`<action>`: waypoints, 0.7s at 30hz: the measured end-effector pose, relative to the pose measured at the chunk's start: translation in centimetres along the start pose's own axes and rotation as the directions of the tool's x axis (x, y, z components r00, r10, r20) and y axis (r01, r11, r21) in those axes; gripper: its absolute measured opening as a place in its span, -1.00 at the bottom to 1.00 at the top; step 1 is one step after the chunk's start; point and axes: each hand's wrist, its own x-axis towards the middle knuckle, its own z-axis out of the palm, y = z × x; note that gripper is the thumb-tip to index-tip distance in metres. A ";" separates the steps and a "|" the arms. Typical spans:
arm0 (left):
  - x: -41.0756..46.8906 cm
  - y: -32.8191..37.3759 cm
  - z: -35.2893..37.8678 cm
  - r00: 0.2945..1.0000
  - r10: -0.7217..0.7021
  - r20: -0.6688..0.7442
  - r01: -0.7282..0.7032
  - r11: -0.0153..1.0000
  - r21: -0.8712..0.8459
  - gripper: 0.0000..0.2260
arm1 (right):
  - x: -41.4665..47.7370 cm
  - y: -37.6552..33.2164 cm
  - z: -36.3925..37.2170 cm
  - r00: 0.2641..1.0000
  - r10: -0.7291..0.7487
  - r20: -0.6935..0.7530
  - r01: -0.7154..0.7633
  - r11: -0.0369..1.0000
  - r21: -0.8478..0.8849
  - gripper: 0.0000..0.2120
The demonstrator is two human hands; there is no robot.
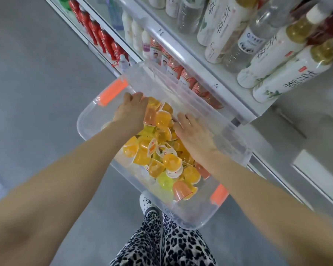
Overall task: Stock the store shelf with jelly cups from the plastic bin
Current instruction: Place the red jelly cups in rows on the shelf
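jelly cups (162, 148) lie piled in the bin (87, 121). my left hand (132, 112) curls round some at the far edge; my right hand (193, 134) lies flat on them. i think they're light and slippery, so i'd hold the rims.

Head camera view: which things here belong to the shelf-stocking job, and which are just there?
Job: plastic bin, jelly cups, left hand, right hand, shelf.
Just there: red bottles, white-label bottles, white shoe, leopard-print trousers, grey floor.

Head view, steep downward, close over plastic bin (90, 121)
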 end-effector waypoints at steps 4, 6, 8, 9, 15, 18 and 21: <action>-0.5 -0.1 -0.1 0.998 -0.027 -0.056 0.029 0.999 0.041 -0.53 | -0.4 -0.7 0.5 0.996 0.040 0.084 -0.041 0.999 0.011 -0.26; -0.6 -0.2 0.1 0.998 -0.025 -0.064 0.033 0.992 0.124 -0.61 | -0.6 -1.0 0.7 0.993 0.078 0.084 -0.080 0.996 0.028 -0.37; -0.6 -0.4 0.2 0.997 -0.019 -0.069 0.033 0.980 0.198 -0.60 | -0.9 -1.0 0.7 0.987 0.141 0.076 -0.146 0.988 0.057 -0.45; -0.5 -0.5 0.1 0.997 -0.013 -0.071 0.029 0.971 0.237 -0.60 | -1.1 -1.0 0.6 0.984 0.167 0.062 -0.171 0.983 0.063 -0.48; -1.4 -0.4 -0.5 0.993 0.025 -0.115 0.013 0.948 0.317 -0.66 | -3.8 -1.0 0.3 0.972 0.222 -0.072 -0.194 0.941 0.278 -0.54; -2.5 0.7 -1.1 0.992 0.034 -0.124 -0.010 0.981 0.195 -0.63 | -5.1 -1.1 -0.6 0.952 0.283 -0.113 -0.219 0.894 0.392 -0.56; -4.2 2.1 -2.2 0.988 0.070 -0.135 -0.076 0.996 -0.044 -0.70 | -6.6 -0.9 -2.1 0.927 0.338 -0.165 -0.213 0.832 0.513 -0.65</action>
